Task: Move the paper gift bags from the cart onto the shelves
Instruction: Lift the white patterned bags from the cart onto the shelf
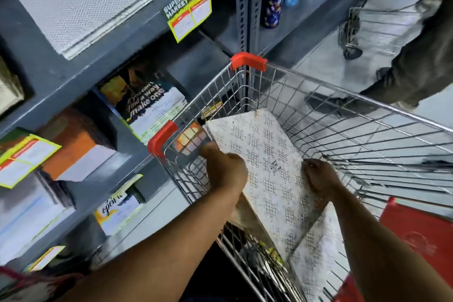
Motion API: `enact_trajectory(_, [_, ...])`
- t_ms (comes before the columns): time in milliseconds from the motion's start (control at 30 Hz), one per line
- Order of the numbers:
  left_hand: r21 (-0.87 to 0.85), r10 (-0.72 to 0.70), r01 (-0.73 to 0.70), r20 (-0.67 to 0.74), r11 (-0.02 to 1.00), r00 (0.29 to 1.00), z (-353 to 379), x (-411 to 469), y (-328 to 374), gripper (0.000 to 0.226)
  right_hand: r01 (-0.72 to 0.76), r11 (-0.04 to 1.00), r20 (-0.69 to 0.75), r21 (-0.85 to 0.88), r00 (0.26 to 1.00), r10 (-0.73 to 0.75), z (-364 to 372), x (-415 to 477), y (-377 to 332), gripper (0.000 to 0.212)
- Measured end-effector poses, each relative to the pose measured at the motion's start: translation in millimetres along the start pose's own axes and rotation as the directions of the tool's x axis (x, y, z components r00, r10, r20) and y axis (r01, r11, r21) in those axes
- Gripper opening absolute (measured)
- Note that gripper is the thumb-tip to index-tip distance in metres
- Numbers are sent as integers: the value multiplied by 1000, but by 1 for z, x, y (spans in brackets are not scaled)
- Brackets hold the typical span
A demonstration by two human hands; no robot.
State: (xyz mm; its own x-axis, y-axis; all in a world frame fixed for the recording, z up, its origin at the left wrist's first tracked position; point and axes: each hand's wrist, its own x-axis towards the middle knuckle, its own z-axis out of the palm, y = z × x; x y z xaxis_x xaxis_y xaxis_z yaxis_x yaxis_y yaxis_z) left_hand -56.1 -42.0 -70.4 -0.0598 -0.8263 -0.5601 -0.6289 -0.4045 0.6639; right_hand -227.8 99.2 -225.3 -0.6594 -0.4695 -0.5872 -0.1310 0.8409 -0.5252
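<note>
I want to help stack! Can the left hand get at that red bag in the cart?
Probably not yet. The left hand is gripping the white patterned bag, and the red bag lies beyond the right arm.

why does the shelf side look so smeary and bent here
Head view: the wide-angle lens bows the shelves and cart; the left edge is smeared, likely motion blur; the patterned gift bag between both hands stays fairly sharp; lighting is flat, without glare.
</note>
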Motion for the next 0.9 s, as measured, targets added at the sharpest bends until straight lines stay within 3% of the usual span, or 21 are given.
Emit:
enact_trajectory(133, [-183,-37,43,41,982,998,-18,-15,2,49,79,997,-50,21,996,-78,-34,-23,-12,21])
enact_trajectory(333, [-393,-30,96,171,915,985,-61,-29,-1,16,223,946,-193,236,965,-179,-85,-70,-37,17])
enact_trajectory(400, [-458,3,90,198,885,980,-72,-36,0,12,317,913,-208,257,941,-268,-105,-87,-51,12])
enact_trajectory(500, [-564,59,60,190,824,980,-86,-46,5,12,397,885,-184,242,915,-360,-136,-111,-73,25])
enact_trajectory(667, [-690,219,-21,200,724,955,-125,-63,23,15,457,889,-128,37,884,-449,-189,-158,-110,31])
enact_trajectory(900, [-766,324,-114,128,633,937,-181,-56,46,12,616,751,-142,237,787,-601,-203,-218,-116,40])
